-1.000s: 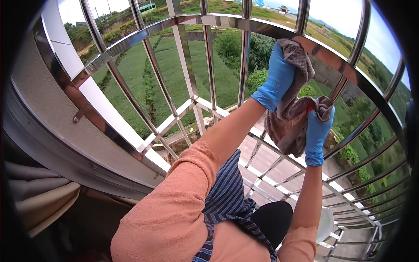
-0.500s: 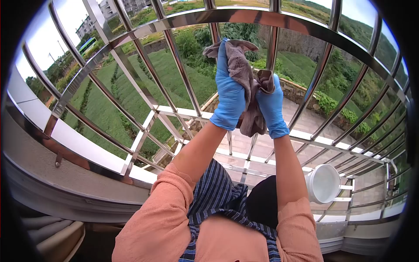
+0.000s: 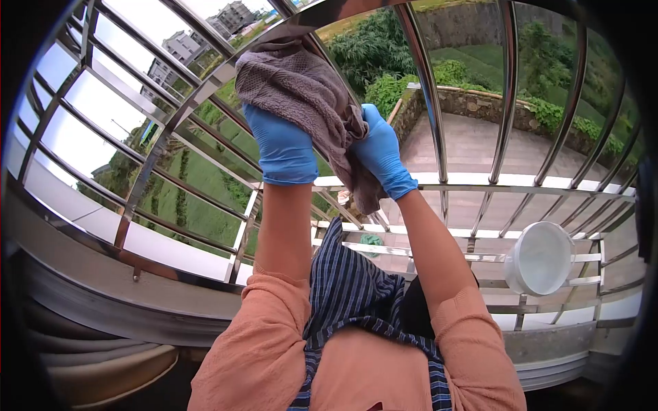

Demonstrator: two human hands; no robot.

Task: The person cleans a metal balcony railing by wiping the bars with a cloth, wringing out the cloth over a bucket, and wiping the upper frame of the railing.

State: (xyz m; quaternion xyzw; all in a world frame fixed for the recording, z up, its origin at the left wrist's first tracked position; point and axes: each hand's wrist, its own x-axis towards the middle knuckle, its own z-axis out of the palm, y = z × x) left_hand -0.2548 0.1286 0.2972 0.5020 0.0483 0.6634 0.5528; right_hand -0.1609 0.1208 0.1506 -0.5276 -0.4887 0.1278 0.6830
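Both my hands wear blue gloves and hold one grey-brown cloth. My left hand presses the cloth's upper part against the curved steel rail of the window grille, at upper left. Just to its right, my right hand grips the cloth's hanging lower end, which drapes down between the two hands. My forearms reach up from orange sleeves over a striped blue apron.
Shiny steel grille bars curve all around and over me. A white round basin rests on the grille's floor bars at right. A green item lies below. Far beneath are a paved terrace, fields and buildings.
My hands and the cloth have travelled leftward along the curved rail, from its right side to its left. The view has turned left with them, bringing the white basin into sight.
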